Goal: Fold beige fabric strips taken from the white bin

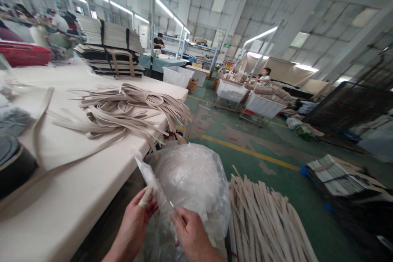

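Note:
My left hand (135, 223) and my right hand (192, 235) are low in the view, both closed on a small clear plastic bag (153, 184) that stands up between them. My left thumb has a bandage on it. Right behind the hands is a big clear plastic sack (196, 180) stuffed with crumpled plastic. To the left is a white table (92, 180) with a heap of beige straps (129, 108) hanging over its edge.
A bundle of beige strips (264, 221) leans at the right of the sack. Stacks of flat material (110, 49) sit at the table's far end. White bins (178, 75) and carts stand on the green floor. People work far off. Bundled sheets (337, 176) lie right.

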{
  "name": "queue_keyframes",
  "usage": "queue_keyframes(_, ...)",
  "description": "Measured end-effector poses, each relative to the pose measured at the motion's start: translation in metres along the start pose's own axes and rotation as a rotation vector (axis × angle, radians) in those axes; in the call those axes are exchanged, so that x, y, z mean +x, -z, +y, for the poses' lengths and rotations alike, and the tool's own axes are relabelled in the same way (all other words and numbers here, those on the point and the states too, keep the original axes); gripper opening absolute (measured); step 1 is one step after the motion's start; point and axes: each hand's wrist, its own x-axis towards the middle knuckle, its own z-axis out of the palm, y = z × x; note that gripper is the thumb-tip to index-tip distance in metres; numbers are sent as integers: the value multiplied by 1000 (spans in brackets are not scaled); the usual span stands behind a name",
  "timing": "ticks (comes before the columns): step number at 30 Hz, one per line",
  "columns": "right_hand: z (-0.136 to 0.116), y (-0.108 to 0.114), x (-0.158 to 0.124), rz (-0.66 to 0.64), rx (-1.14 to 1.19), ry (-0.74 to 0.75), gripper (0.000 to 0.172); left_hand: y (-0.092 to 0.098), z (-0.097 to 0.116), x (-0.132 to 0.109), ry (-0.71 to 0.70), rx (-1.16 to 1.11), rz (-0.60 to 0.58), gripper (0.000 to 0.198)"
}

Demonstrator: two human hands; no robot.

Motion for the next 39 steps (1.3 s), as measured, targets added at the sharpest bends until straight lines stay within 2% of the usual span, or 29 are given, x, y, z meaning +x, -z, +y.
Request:
queue_keyframes(3,-2,-1,-3,-66,12,-39,63,1,3,7,-10,39,-57,45)
queue_keyframes(6,-7,-4,-2,-131,57,-32,64,3,-9,3,9,88,-109,41)
queue_keyframes(10,-9,-5,5,-14,26,15,59,8,-33,-9,67,156,-192,40)
queue_keyframes(12,-7,-4,7,4,8,54,54,10,-36,-10,110,174,-213,42)
queue_keyframes(18,2,-4,0,-60,-181,99,35,7,-9,5,26,95,-46,51)
queue_keyframes(24,2,-3,3,-80,-107,117,34,9,-27,-8,106,122,-142,51)
queue_keyframes(30,9,-6,2,-67,-242,89,30,10,-4,5,-12,45,-40,50)
queue_keyframes(35,5,-3,3,-72,-216,103,32,15,-18,-6,105,124,-131,48)
queue_keyframes(39,5,-3,1,-83,-286,85,26,11,-8,-1,27,63,-86,51)
